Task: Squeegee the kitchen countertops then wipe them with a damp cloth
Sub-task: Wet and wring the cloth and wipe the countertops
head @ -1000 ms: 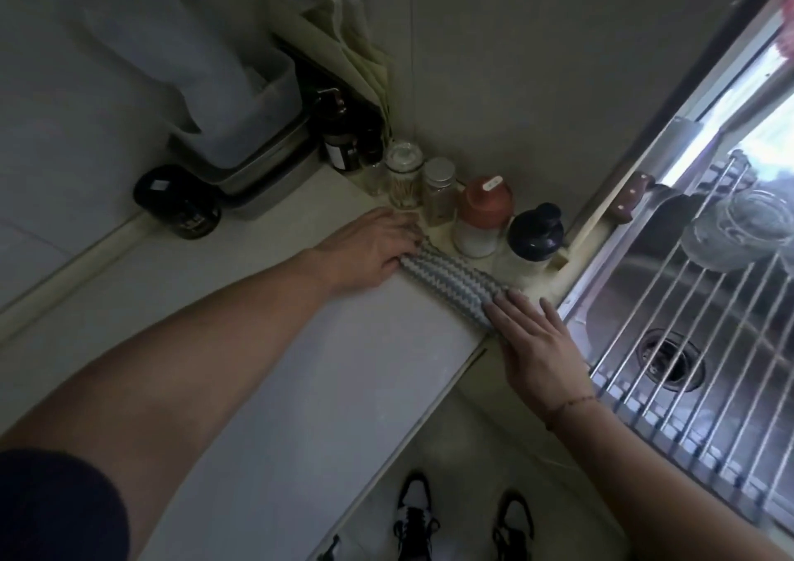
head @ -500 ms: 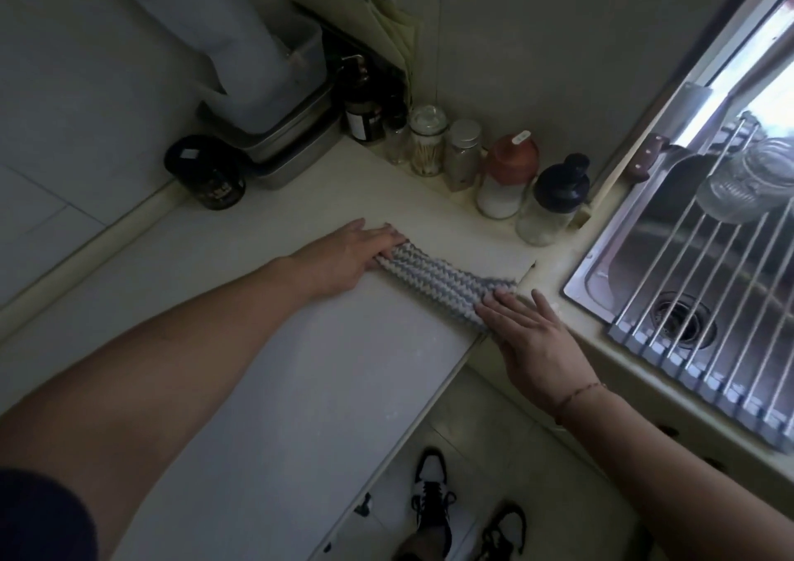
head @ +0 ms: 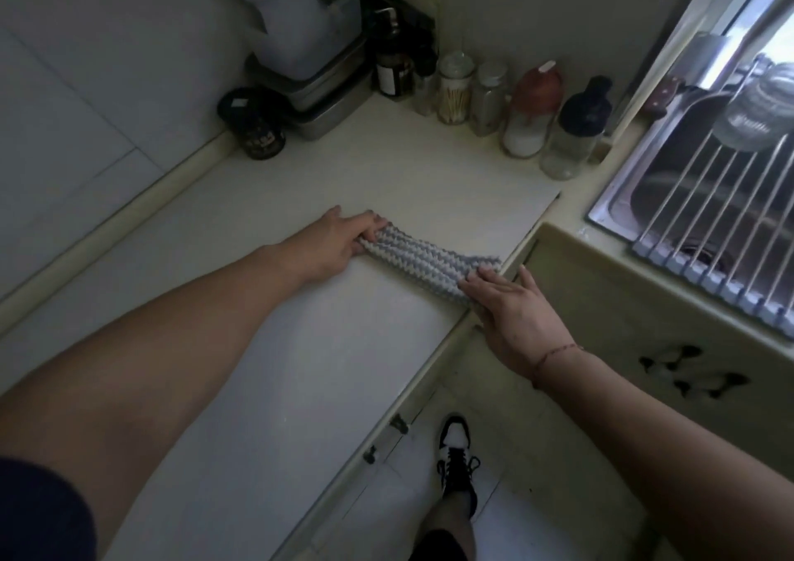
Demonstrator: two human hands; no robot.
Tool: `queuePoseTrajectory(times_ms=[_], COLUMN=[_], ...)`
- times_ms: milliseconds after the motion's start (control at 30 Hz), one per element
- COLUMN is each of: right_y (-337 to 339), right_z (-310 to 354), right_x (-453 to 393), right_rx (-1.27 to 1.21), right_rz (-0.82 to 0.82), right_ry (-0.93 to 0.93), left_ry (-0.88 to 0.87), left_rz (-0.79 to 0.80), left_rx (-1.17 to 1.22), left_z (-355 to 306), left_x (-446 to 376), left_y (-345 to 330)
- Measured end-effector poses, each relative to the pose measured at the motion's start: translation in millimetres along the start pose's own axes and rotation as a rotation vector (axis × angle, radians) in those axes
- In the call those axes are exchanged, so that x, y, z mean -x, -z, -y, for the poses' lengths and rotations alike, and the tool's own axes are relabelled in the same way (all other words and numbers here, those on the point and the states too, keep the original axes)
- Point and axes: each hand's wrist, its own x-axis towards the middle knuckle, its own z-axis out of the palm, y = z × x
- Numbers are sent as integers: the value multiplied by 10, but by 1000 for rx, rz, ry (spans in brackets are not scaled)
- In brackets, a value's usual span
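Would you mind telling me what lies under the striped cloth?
The striped cloth lies on the pale countertop, with the left hand and right hand pressing its ends. The surface directly beneath is covered.

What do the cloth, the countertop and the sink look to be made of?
Cloth: soft woven or knitted fabric, grey-and-white zigzag ridges. Countertop: smooth pale stone or laminate, faintly glossy; cannot tell which. Sink: shiny metal, probably stainless steel, judging by its bright reflective rim.
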Motion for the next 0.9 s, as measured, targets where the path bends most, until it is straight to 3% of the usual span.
queuePoseTrajectory(times_ms=[233, 400, 900], right_y=[-197, -304, -745], right_z=[494, 764, 1293], right_x=[251, 394, 735], right_rx=[3, -28, -67], right_rz=[65, 70, -32], right_ry=[-38, -62, -137], left_ry=[120, 161, 87], left_rz=[-40, 31, 49], left_rx=[49, 64, 136], left_z=[9, 56, 275], left_x=[571, 915, 1555], left_y=[17, 24, 65])
